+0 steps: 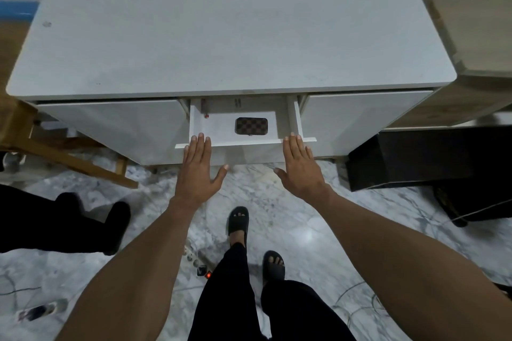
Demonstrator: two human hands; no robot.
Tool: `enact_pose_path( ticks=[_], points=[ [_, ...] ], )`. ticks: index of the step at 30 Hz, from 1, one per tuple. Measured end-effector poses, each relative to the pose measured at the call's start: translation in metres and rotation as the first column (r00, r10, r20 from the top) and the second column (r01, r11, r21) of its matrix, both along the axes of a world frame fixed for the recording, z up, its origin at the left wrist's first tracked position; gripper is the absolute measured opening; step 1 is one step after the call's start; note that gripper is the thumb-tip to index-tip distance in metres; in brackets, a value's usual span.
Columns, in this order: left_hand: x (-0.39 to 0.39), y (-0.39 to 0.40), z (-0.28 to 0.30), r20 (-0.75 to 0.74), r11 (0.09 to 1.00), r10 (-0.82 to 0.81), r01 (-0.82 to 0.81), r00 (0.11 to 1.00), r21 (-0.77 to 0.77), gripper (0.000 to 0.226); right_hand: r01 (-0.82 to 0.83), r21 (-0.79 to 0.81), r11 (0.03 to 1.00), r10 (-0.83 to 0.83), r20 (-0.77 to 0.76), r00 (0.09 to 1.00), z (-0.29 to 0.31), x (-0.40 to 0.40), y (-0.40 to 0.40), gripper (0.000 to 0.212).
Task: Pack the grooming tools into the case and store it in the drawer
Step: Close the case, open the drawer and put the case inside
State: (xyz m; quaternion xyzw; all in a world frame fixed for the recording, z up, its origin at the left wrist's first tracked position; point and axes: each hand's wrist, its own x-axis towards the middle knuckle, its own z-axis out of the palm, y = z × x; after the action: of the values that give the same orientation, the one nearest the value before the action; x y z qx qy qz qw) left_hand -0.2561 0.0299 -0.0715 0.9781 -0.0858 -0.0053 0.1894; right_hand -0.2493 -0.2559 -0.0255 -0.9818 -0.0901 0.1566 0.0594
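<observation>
A small brown checkered case (251,126) lies closed on the floor of the white drawer (243,144), which stands partly pulled out of the middle of a white cabinet (221,41). My left hand (198,166) lies flat against the drawer front near its left end, fingers straight and together. My right hand (300,165) presses flat on the drawer front near its right end, thumb spread. Neither hand holds anything. No loose grooming tools are visible.
A wooden frame (69,155) leans at the cabinet's left. A black box (415,158) and a beige cabinet (476,30) stand at the right. On the marble floor lie a power strip (194,257) and cables. Another person's dark legs (61,224) are at the left.
</observation>
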Motion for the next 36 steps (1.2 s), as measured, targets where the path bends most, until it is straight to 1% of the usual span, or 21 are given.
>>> enact_pose_path(
  ticks=[7, 11, 16, 21, 24, 29, 32, 36],
  points=[
    [0.059, 0.003, -0.001, -0.003, 1.0, -0.012, 0.012, 1.0, 0.005, 0.092, 0.02, -0.028, 0.999, -0.02, -0.001, 1.0, 0.0, 0.058, 0.005, 0.083],
    [0.089, 0.006, -0.005, 0.014, 0.999, -0.02, 0.02, 1.0, 0.027, 0.092, 0.045, -0.021, 0.999, -0.045, -0.017, 0.999, 0.0, 0.086, 0.009, 0.085],
    [0.114, 0.006, -0.008, 0.022, 0.999, -0.009, 0.008, 1.0, 0.034, 0.091, 0.076, -0.008, 0.997, -0.076, -0.001, 0.997, -0.001, 0.112, 0.015, 0.085],
    [0.117, 0.002, -0.018, 0.071, 0.999, 0.012, -0.015, 0.997, 0.046, 0.088, 0.135, 0.016, 0.991, -0.135, 0.011, 0.991, -0.007, 0.123, 0.024, 0.084],
    [0.117, -0.001, -0.022, 0.075, 0.998, 0.032, -0.036, 0.997, 0.051, 0.087, 0.169, 0.005, 0.986, -0.169, 0.041, 0.985, -0.01, 0.122, 0.033, 0.085],
    [0.117, -0.005, -0.025, 0.065, 0.998, 0.048, -0.051, 0.997, 0.048, 0.087, 0.247, 0.009, 0.969, -0.247, 0.027, 0.969, -0.015, 0.123, 0.046, 0.084],
    [0.118, -0.006, -0.023, 0.046, 0.998, 0.045, -0.047, 0.998, 0.041, 0.087, 0.256, 0.01, 0.966, -0.257, 0.008, 0.966, -0.014, 0.123, 0.051, 0.083],
    [0.116, -0.001, -0.019, 0.011, 0.997, 0.011, -0.011, 1.0, 0.072, 0.087, 0.241, 0.031, 0.97, -0.241, -0.013, 0.97, -0.009, 0.123, 0.043, 0.081]
  ],
)
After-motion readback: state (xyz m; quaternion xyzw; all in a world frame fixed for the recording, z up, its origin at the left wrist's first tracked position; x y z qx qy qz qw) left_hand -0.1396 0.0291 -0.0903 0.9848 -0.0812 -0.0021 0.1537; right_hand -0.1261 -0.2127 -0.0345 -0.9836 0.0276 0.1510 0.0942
